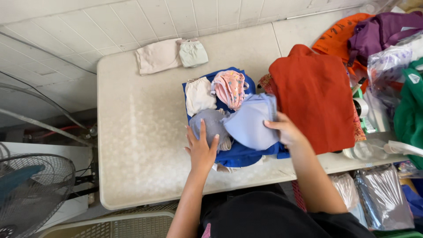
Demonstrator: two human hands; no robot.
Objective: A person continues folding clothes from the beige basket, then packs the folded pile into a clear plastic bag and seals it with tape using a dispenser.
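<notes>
At the centre of the frame the left hand lies flat, fingers spread, on a grey folded garment that sits on a blue cloth stack. Just to its right, the right hand pinches the edge of a pale blue garment, thumb on top and fingers closed around the fabric. Above these, also on the blue stack, rest a cream folded piece and a pink patterned piece. In the upper middle of the white counter, a beige folded cloth touches a pale green one. Right of centre lies a large rust-red garment. At the upper right sit an orange cloth and a purple garment, with a clear plastic bag and a green garment below them. Shiny clear packages lie at the lower right, under the counter edge. A fan stands at the lower left
</notes>
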